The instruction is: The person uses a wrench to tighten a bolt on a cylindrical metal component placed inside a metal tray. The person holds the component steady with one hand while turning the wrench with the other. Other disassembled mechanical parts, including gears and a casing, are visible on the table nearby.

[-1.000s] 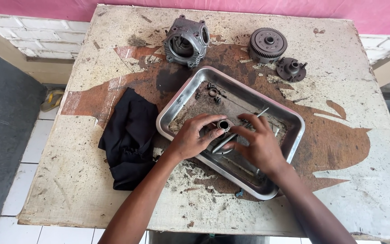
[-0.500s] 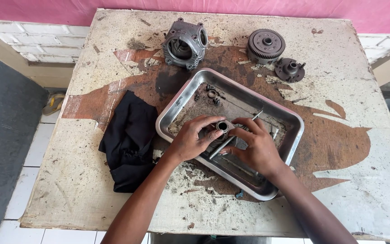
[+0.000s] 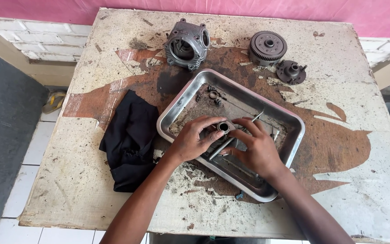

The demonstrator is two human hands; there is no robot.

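In the head view, at frame centre, the left hand pinched a small grey metal sleeve between closed fingers, over the dented steel tray, probably to catch grime. The right hand gripped a thin metal rod beside it. A crumpled black rag lay left on the worn desk.

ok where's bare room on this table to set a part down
Free: the table right of the metal tray, and the near-left corner below the black cloth. Crowded: the far edge with the cylinder block, gear and small hub.
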